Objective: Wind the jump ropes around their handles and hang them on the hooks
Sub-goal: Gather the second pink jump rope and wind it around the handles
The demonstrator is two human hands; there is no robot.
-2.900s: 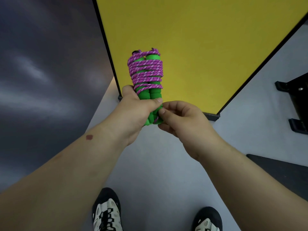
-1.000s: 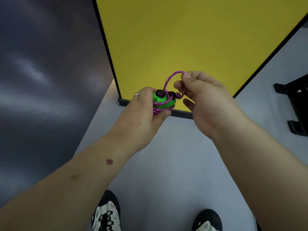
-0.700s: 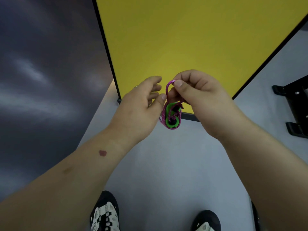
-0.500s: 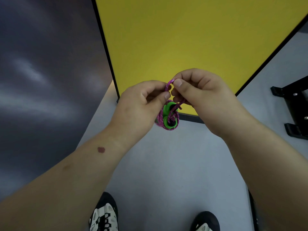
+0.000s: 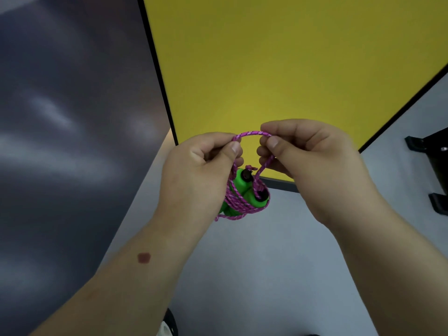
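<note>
In the head view, the left hand point(image 5: 201, 163) and the right hand point(image 5: 308, 151) each pinched one side of a pink rope loop point(image 5: 252, 134) that arched between their thumbs and forefingers. Below the loop hung the two green handles point(image 5: 244, 192), side by side and wound with the rope, in front of a yellow panel point(image 5: 278, 64) and above the grey floor point(image 5: 266, 263). A shoe point(image 5: 169, 326) showed at the bottom edge.

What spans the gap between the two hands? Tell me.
In the head view, an arc of purple rope bridges the left hand and right hand; the green handles hang below.
</note>
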